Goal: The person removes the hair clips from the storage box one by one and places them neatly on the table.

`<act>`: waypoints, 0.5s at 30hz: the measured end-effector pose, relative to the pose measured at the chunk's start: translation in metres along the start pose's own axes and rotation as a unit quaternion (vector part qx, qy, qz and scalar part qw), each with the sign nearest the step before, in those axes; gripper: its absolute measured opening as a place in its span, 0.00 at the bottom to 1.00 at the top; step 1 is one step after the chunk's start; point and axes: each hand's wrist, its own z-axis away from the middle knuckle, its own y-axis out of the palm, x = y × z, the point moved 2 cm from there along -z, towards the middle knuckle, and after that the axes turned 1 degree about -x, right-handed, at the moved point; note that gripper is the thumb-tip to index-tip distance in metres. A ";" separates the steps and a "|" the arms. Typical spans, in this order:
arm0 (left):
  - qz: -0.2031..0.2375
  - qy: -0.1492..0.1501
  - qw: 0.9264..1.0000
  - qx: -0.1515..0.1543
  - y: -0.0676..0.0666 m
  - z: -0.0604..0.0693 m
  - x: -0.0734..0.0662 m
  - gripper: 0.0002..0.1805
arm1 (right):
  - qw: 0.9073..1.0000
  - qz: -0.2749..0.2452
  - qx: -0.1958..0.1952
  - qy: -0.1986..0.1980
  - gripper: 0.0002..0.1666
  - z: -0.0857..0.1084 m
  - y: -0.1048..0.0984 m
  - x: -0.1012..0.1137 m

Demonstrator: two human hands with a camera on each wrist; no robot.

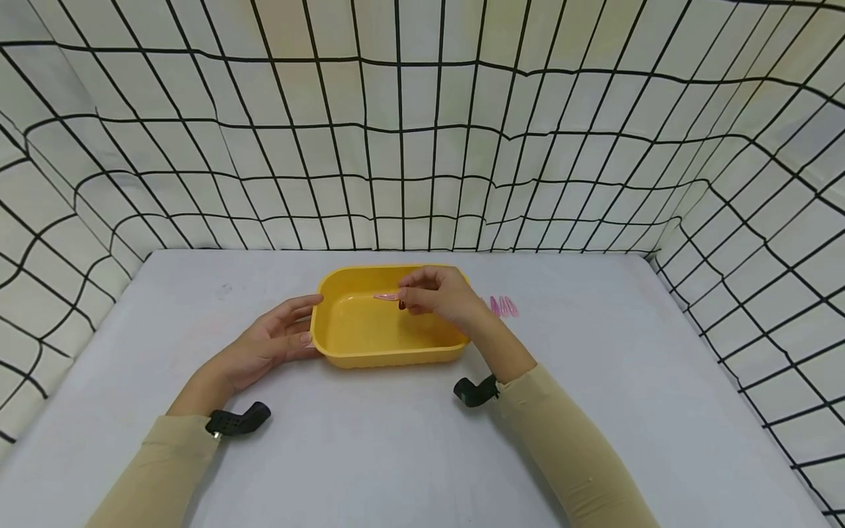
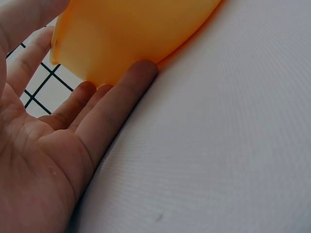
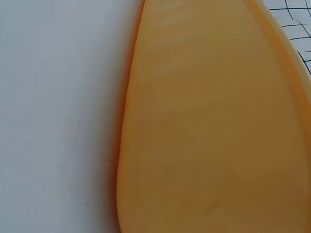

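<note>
Yellow tray (image 1: 370,330) sits upright on the white tabletop (image 1: 370,447), long side toward the person. Left hand (image 1: 267,341) is at its left end: fingers loosely extended, not clenched, tips touching the rim and outer wall. In the left wrist view, one finger lies low along the wall, close to the tabletop.

Right hand (image 1: 439,293) is over the right half of the tray. Thumb and fingers pinch a pink hair clip (image 1: 384,297), which points leftward above the tray floor. A small dark red bit shows just under the fingertips; cannot tell whether it belongs to the clip.

More pink clips (image 1: 507,306) lie in a row on the tabletop, just right of the tray, partly hidden by the right hand; full count not readable.

Right wrist view: mostly the tray's outer wall. Both arms wear tan sleeves (image 1: 574,447) and black wrist devices (image 1: 240,419). A black grid (image 1: 400,131) stands behind the tabletop and along its sides.
</note>
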 end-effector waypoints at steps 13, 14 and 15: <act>-0.001 0.000 1.000 -0.001 0.001 0.000 -0.001 0.36 | 0.999 0.027 -0.030 -0.022 0.18 0.001 0.000 0.004; -0.001 -0.001 1.000 -0.002 0.000 0.000 -0.001 0.36 | 0.999 0.024 -0.028 -0.019 0.18 0.001 -0.001 0.004; -0.001 -0.001 1.000 -0.002 0.000 0.000 -0.001 0.36 | 0.999 0.020 -0.027 -0.015 0.18 0.001 -0.001 0.004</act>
